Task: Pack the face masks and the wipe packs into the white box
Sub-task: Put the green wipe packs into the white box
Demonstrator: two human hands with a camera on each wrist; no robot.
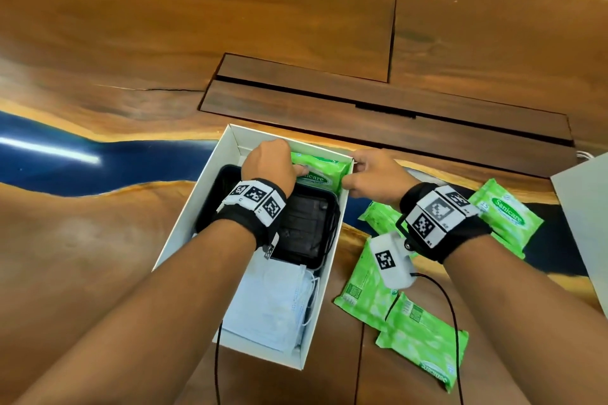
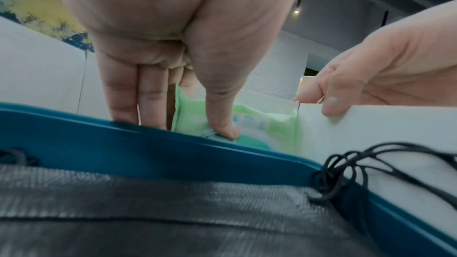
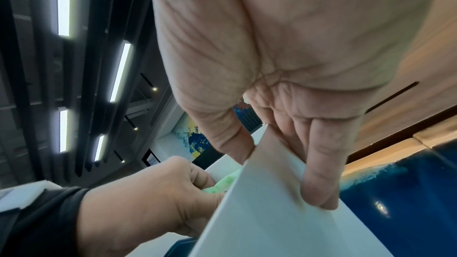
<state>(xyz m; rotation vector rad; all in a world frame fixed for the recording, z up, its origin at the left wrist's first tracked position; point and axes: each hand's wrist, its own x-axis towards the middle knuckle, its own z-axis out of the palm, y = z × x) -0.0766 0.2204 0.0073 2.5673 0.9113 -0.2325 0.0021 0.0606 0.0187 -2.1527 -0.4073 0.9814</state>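
The white box (image 1: 197, 207) lies open on the wooden table. A green wipe pack (image 1: 324, 171) sits at its far end, a dark tray (image 1: 316, 263) of black masks (image 1: 304, 227) in the middle, and pale blue face masks (image 1: 269, 306) at the near end. My left hand (image 1: 289, 168) reaches into the far end and pinches the pack (image 2: 259, 124), thumb (image 2: 222, 120) on its face and fingers down behind its left end. My right hand (image 1: 352, 174) pinches the box's right wall (image 3: 272, 212) near the far corner, thumb inside. Several more wipe packs (image 1: 506, 214) lie right of the box.
A white board or lid (image 1: 582, 223) sits at the table's right edge. Behind the box, a dark inset panel (image 1: 362, 102) is set in the table. A blue resin strip (image 1: 98, 154) runs under the box. Black cables (image 1: 450, 322) trail from both wrists.
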